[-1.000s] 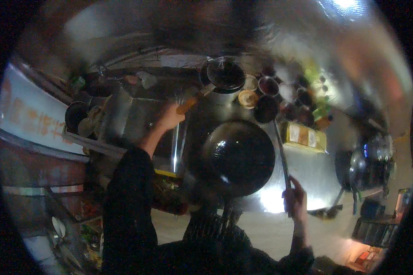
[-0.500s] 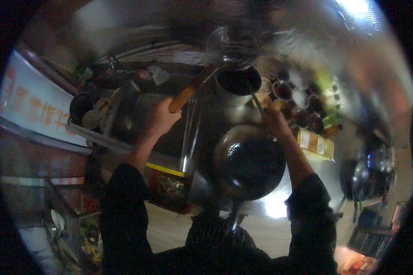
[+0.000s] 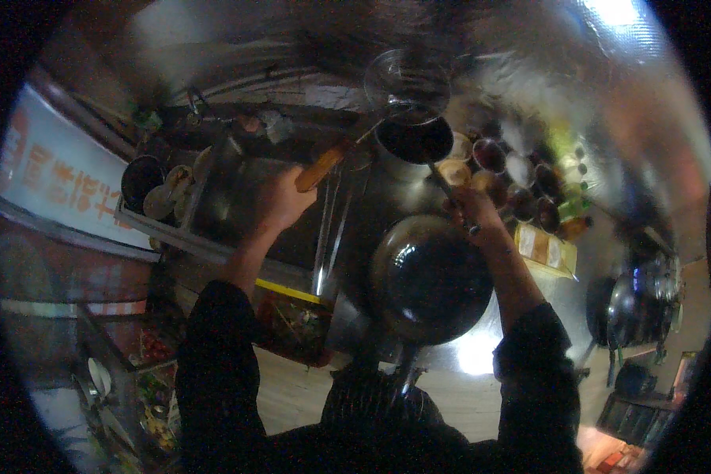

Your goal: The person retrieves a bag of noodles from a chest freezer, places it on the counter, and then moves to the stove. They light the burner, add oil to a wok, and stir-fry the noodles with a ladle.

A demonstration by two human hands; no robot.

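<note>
My left hand [image 3: 286, 197] is closed round the wooden handle of a strainer [image 3: 321, 169]. The strainer's round, see-through basket hangs over the far side of a metal pot [image 3: 401, 168] with dark contents. My right hand [image 3: 478, 208] grips a long dark handle, apparently a ladle [image 3: 441, 178], slanting down into that pot; its head is hidden in the dark inside. Nearer to me, a large dark wok [image 3: 430, 276] sits below my right hand, its own handle pointing toward my body. The wok's inside looks dark and shiny.
Several seasoning bowls [image 3: 490, 156] crowd the counter right of the pot. A yellow box [image 3: 543, 251] lies by my right forearm. To the left is a sink-like metal basin [image 3: 268, 217], with stacked bowls [image 3: 159, 204] beyond. More pans [image 3: 640, 288] stand far right.
The strainer has shifted slightly right over the pot. My right hand has turned a little, and the end of the ladle handle now shows below it. The view has shifted slightly.
</note>
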